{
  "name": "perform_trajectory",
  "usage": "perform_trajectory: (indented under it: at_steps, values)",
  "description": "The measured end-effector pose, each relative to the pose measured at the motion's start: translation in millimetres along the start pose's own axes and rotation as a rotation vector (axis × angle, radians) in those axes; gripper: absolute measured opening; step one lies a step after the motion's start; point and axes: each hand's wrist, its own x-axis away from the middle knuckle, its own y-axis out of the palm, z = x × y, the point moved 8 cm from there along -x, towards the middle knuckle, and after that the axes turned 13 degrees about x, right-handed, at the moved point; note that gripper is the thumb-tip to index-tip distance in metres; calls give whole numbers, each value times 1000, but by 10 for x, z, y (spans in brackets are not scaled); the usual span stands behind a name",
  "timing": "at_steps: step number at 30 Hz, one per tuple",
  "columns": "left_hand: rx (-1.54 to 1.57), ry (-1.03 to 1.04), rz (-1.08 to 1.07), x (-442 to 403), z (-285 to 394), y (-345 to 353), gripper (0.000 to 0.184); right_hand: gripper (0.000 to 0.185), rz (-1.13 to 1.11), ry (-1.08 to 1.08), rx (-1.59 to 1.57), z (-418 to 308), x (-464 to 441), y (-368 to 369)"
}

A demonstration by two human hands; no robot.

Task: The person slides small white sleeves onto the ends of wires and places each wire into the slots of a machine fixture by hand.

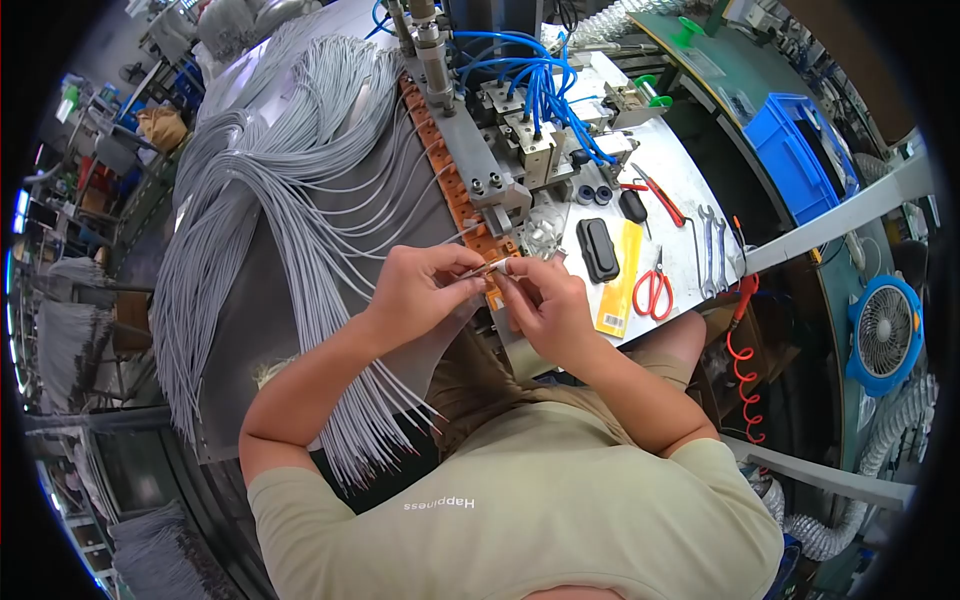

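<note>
My left hand [425,290] is closed in a pinch on the thin, brownish end of a cable, in front of the machine. Beside it, my right hand [548,305] is also closed, its thumb and finger around a small white piece [500,266] at that cable end; its exact kind is too small to make out. Both hands are close together over the near end of an orange fixture strip [440,160]. Several grey cables [350,250] run from a large bundle toward this strip, and others hang over the table edge with stripped ends.
The machine [530,150] with blue air tubes stands ahead. To the right lie red-handled scissors [655,292], a black case [598,250], a yellow packet [620,280] and wrenches [714,250]. A blue bin [790,165], a coiled red hose [742,370] and a fan [887,330] are farther right.
</note>
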Motion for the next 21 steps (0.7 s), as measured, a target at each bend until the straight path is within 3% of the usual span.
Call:
perform_trajectory:
  at_steps: [5,21]
  values:
    - [12,-22,15,-1,-8,19,16,8,76,-137,112,-128,-29,-91]
    - [-15,10,33,6,34,17,16,8,-10,-60,124,-55,-43,-35]
